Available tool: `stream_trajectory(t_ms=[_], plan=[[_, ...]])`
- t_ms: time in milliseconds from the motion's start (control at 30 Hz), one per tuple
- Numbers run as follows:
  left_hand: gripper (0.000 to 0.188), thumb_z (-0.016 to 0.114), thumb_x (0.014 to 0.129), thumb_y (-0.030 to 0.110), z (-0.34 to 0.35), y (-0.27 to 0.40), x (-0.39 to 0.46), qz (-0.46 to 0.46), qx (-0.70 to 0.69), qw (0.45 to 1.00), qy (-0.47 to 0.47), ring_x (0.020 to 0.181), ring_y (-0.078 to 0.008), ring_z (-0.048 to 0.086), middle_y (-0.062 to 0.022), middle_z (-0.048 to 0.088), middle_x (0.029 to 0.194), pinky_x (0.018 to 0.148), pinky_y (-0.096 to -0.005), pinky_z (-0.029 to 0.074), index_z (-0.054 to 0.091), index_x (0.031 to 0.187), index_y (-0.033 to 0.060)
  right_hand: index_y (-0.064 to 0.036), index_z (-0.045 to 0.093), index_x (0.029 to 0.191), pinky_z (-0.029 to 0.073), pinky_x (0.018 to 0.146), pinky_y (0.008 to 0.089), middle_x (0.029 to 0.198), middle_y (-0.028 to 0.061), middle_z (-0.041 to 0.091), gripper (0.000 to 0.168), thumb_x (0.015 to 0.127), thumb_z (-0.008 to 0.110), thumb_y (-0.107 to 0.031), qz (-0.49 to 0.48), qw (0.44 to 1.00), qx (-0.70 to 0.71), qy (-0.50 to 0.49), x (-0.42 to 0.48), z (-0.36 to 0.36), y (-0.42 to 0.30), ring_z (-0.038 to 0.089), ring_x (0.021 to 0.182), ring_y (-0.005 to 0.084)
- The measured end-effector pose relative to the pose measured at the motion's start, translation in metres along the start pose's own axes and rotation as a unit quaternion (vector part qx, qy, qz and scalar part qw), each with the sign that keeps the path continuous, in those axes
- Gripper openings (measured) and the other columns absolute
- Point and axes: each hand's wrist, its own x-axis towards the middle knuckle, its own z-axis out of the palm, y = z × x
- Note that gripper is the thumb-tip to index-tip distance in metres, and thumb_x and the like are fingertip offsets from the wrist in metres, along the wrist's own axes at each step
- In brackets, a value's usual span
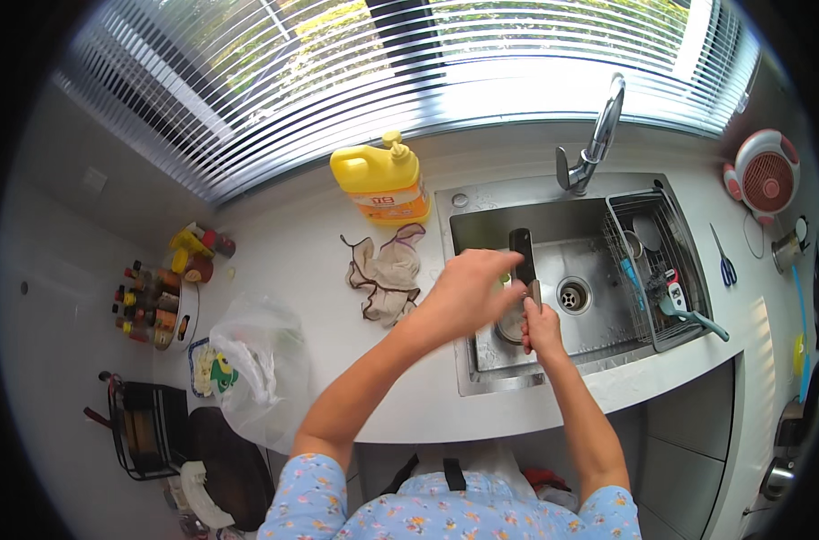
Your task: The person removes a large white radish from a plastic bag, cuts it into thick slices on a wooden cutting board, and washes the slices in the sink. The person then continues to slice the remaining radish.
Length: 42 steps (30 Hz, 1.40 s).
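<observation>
Over the left part of the stainless steel sink (585, 246), my right hand (543, 327) is closed around the handle of a kitchen knife (522, 250), whose dark blade points away from me. My left hand (480, 287) is beside the knife, slightly blurred, with thumb and fingers apart; whether it touches the blade cannot be told. Beneath my hands a round bowl or pot (510, 329) is partly hidden, and a bit of something green shows by the blade. The sink drain (574, 295) lies right of the knife.
A wire dish rack (652, 331) with utensils fills the sink's right side, below the faucet (595, 142). Scissors (725, 260) lie to the right. On the left are a crumpled cloth (385, 273), a yellow detergent jug (382, 182), a plastic bag (264, 371) and seasoning bottles (149, 304).
</observation>
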Motion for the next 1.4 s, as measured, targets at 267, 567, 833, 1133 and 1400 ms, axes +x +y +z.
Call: stream_trajectory(t_ms=[267, 567, 833, 1133, 1400], plan=[[0.031, 0.053, 0.079, 0.025, -0.063, 0.168, -0.139, 0.266, 0.459, 0.835, 0.143, 0.107, -0.037, 0.059, -0.0205, 0.064, 0.094, 0.101, -0.0677, 0.034, 0.066, 0.088, -0.0014, -0.008, 0.049, 0.086, 0.035, 0.03, 0.0275, 0.055, 0.0, 0.044, 0.03, 0.097, 0.05, -0.036, -0.031, 0.993, 0.008, -0.115, -0.063, 0.001, -0.045, 0.04, 0.035, 0.0093], [0.046, 0.044, 0.081, 0.026, -0.079, 0.203, -0.192, 0.072, 0.46, 0.878, 0.107, 0.098, -0.0473, 0.063, -0.0285, 0.067, 0.086, 0.105, -0.0607, 0.037, 0.067, 0.089, -0.0129, -0.006, 0.048, 0.096, 0.032, 0.031, 0.0261, 0.057, 0.0024, 0.044, 0.03, 0.101, 0.047, -0.036, -0.073, 0.949, 0.116, -0.283, -0.146, 0.028, -0.08, 0.037, 0.036, 0.011], [0.115, 0.089, 0.046, 0.015, -0.134, 0.203, -0.293, -0.054, 0.674, 0.703, -0.22, 0.116, -0.0369, 0.055, -0.0232, 0.052, 0.128, 0.11, -0.0527, 0.037, 0.025, 0.137, -0.0117, -0.001, 0.048, 0.101, 0.03, 0.032, 0.0234, 0.057, 0.0043, 0.042, 0.035, 0.102, 0.042, -0.035, -0.16, 0.895, 0.108, -0.402, -0.207, 0.114, -0.096, 0.034, 0.036, 0.0085], [0.064, 0.063, 0.08, 0.02, -0.158, 0.162, -0.392, -0.056, 0.639, 0.766, -0.044, 0.108, -0.0399, 0.06, -0.0265, 0.062, 0.11, 0.11, -0.0484, 0.036, 0.043, 0.127, -0.0185, -0.004, 0.049, 0.1, 0.028, 0.031, 0.024, 0.053, 0.0024, 0.04, 0.031, 0.102, 0.041, -0.034, -0.098, 0.84, -0.006, -0.533, -0.299, 0.252, -0.09, 0.034, 0.034, 0.0102], [0.048, 0.061, 0.078, 0.015, -0.189, 0.145, -0.458, -0.079, 0.573, 0.813, 0.061, 0.098, -0.0414, 0.064, -0.0237, 0.065, 0.094, 0.107, -0.0542, 0.038, 0.054, 0.113, -0.0164, -0.002, 0.051, 0.089, 0.029, 0.037, 0.0233, 0.053, 0.0017, 0.048, 0.033, 0.1, 0.048, -0.033, -0.048, 0.801, -0.177, -0.57, -0.366, 0.364, -0.047, 0.039, 0.037, 0.0084]])
